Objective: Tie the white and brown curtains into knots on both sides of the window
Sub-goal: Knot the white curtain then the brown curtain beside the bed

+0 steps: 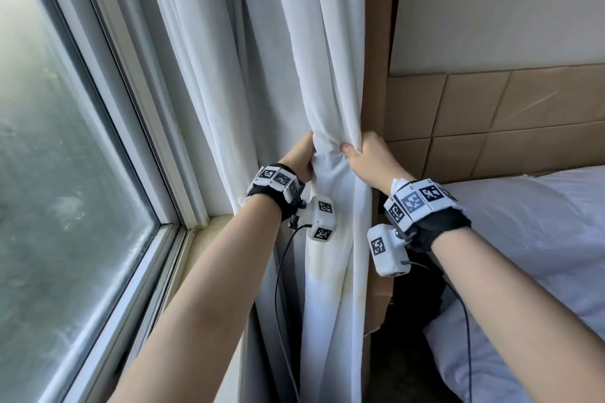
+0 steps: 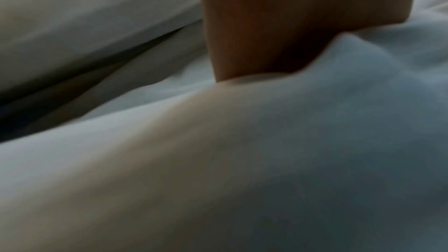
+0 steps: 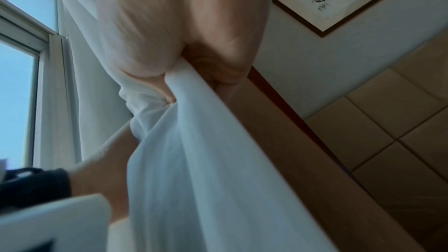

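A white curtain (image 1: 327, 75) hangs in folds to the right of the window. Behind its right edge runs a strip of brown curtain (image 1: 379, 42). My left hand (image 1: 302, 153) grips the gathered white cloth from the left at mid height. My right hand (image 1: 365, 150) grips the same bunch from the right, thumb over the front. The two hands sit close together with the bunched cloth between them. Seen from the left wrist, white curtain (image 2: 315, 141) fills the view under my left hand (image 2: 278, 26). The right wrist view has my right hand (image 3: 184, 45) clenched on the white curtain (image 3: 206, 160), beside the brown curtain (image 3: 278, 131).
The window (image 1: 65, 157) and its sill (image 1: 209, 226) lie to the left. A bed with white bedding (image 1: 523, 239) stands at the right, against a tan padded headboard (image 1: 507, 121). A framed picture (image 3: 339, 1) hangs on the wall. Camera cables dangle below both wrists.
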Demonstrator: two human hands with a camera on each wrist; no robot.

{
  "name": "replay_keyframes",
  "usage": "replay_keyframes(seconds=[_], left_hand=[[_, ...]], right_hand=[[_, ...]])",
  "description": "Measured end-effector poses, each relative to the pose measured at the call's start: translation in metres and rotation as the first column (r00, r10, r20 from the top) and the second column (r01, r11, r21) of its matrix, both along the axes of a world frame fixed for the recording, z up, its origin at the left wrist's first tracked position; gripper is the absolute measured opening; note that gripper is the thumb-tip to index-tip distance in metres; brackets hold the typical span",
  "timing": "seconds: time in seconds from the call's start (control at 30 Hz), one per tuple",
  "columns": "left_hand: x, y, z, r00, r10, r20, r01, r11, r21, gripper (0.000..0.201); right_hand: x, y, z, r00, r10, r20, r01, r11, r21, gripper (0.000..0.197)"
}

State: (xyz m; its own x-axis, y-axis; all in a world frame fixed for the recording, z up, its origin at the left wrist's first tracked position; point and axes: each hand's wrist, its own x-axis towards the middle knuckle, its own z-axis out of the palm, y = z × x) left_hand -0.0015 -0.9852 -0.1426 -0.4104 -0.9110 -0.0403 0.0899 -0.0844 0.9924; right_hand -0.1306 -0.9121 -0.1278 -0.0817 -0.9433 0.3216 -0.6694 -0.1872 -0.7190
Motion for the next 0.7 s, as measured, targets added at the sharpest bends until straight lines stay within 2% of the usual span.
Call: replay_keyframes(seconds=[0.07, 0.17, 0.23, 0.33, 0.37, 0.4, 0.47, 0.5, 0.57, 0.7], left_hand=[[0.0, -0.001, 0.0, 0.999, 0.039, 0.001, -0.039, 0.999, -0.035, 0.046], [0.0, -0.003, -0.002, 0.966, 0.255, -0.039, -0.257, 0.959, -0.12, 0.017], [0.006, -0.005, -0.002, 0.897, 0.441, -0.007, -0.43, 0.871, -0.24, 0.009], [0.025, -0.008, -0.007, 0.705, 0.706, 0.065, -0.616, 0.656, -0.436, 0.024], [0.03, -0.004, -0.01, 0.646, 0.76, 0.077, -0.618, 0.579, -0.532, 0.026], [0.031, 0.003, -0.013, 0.618, 0.784, 0.06, -0.584, 0.508, -0.634, 0.027], [0.024, 0.025, -0.025, 0.629, 0.777, 0.005, -0.479, 0.393, -0.785, 0.029], [0.018, 0.039, -0.032, 0.654, 0.756, 0.003, -0.437, 0.381, -0.815, 0.031], [0.007, 0.051, -0.048, 0.719, 0.694, 0.037, -0.366, 0.423, -0.829, 0.036], [-0.018, 0.058, -0.063, 0.838, 0.494, 0.229, -0.063, 0.506, -0.86, 0.038]], right_hand=[[0.0, -0.002, 0.0, 1.0, -0.01, -0.006, 0.01, 1.0, -0.003, 0.017], [0.0, -0.003, 0.0, 0.999, -0.038, -0.019, 0.038, 0.999, -0.004, 0.022], [-0.002, -0.002, 0.0, 0.997, -0.067, -0.03, 0.066, 0.998, -0.016, 0.023], [-0.008, 0.001, 0.001, 0.985, -0.148, -0.091, 0.143, 0.988, -0.052, 0.023], [-0.008, 0.003, 0.003, 0.974, -0.184, -0.129, 0.178, 0.982, -0.061, 0.023], [-0.007, 0.005, 0.004, 0.96, -0.22, -0.172, 0.21, 0.975, -0.074, 0.022], [-0.003, 0.008, 0.004, 0.932, -0.284, -0.225, 0.263, 0.958, -0.117, 0.025], [0.0, 0.01, 0.004, 0.927, -0.306, -0.217, 0.282, 0.95, -0.134, 0.025], [0.006, 0.013, 0.003, 0.933, -0.317, -0.173, 0.294, 0.944, -0.147, 0.02], [0.019, 0.02, 0.004, 0.973, -0.228, -0.036, 0.224, 0.97, -0.089, 0.023]])
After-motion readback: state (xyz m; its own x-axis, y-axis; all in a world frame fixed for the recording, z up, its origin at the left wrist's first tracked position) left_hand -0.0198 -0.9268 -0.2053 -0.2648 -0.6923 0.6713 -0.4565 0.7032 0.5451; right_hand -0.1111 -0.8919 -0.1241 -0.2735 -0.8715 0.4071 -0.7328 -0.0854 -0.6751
